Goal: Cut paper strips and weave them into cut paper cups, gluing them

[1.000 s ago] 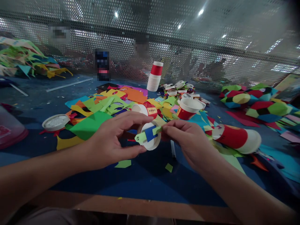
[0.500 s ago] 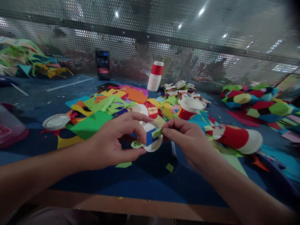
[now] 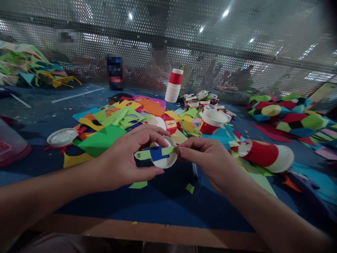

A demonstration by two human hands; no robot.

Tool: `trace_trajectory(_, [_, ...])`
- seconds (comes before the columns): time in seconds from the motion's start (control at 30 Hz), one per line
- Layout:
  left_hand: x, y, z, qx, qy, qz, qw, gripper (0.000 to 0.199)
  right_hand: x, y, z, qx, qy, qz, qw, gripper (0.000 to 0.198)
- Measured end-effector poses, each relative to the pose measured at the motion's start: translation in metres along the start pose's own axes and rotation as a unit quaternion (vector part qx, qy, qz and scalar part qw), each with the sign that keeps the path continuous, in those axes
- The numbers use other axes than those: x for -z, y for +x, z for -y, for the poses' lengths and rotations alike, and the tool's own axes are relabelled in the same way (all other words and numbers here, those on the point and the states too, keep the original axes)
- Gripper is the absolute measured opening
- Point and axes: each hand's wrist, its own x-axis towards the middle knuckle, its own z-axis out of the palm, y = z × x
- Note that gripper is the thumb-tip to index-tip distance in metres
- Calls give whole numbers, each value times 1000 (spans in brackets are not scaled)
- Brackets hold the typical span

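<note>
A cut-down white paper cup base (image 3: pixel 172 161) is held up over the table, its round face toward me. Across it lies a blue paper piece (image 3: pixel 157 154) with a light green paper strip (image 3: pixel 168 150) running through or over it; which of the two I cannot tell. Small dark marks like eyes show on the strip's left end. Around the base's left side curl the thumb and fingers of my left hand (image 3: pixel 131 154). My right hand (image 3: pixel 201 151) pinches the strip's right end between thumb and forefinger, close to the rim.
Coloured paper scraps (image 3: pixel 105 131) pile up behind my hands. A red-and-white paper cup (image 3: pixel 265 156) lies on its side at right; a cup stack (image 3: pixel 174 86) stands farther back. A cup lid-like piece (image 3: pixel 62 137) sits left. The wooden table edge (image 3: pixel 158 226) runs along the front.
The cup base has shifted slightly left and turned in my fingers. More of the strip's marked left end now shows, lying straighter. My right hand has moved a little left with it.
</note>
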Motion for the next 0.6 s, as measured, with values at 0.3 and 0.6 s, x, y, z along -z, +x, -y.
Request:
trace_trajectory(0.3, [0, 0, 2, -12, 31, 1, 999, 37, 2, -3, 2, -2, -53, -6, 999, 23])
trace_trajectory(0.6, [1, 0, -1, -33, 69, 0, 997, 39, -1, -3, 8, -6, -36, -30, 999, 21])
